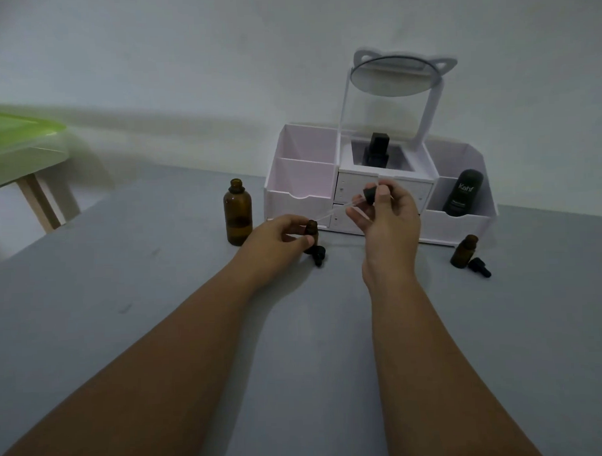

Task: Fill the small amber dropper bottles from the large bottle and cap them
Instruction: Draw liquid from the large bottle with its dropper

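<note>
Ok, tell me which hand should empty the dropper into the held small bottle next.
Right. The right hand pinches the dropper, its tip aimed at the small bottle, which the left hand grips.

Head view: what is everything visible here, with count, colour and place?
organiser: 1, white, table back
mirror: 1, white-framed, atop it
black bottle: 1, black, middle compartment
Kahf bottle: 1, black, right compartment
large bottle: 1, amber, uncapped, left of organiser
held small bottle: 1, amber, uncapped, centre
spare small bottle: 1, amber, uncapped, right
left dropper cap: 1, black, lying beside held small bottle
right dropper cap: 1, black, lying beside spare small bottle
pipette dropper: 1, black top, clear tube, centre
table: 1, grey
green-lidded box: 1, far left
left hand: 1, pinches held small bottle
right hand: 1, pinches pipette dropper
</note>
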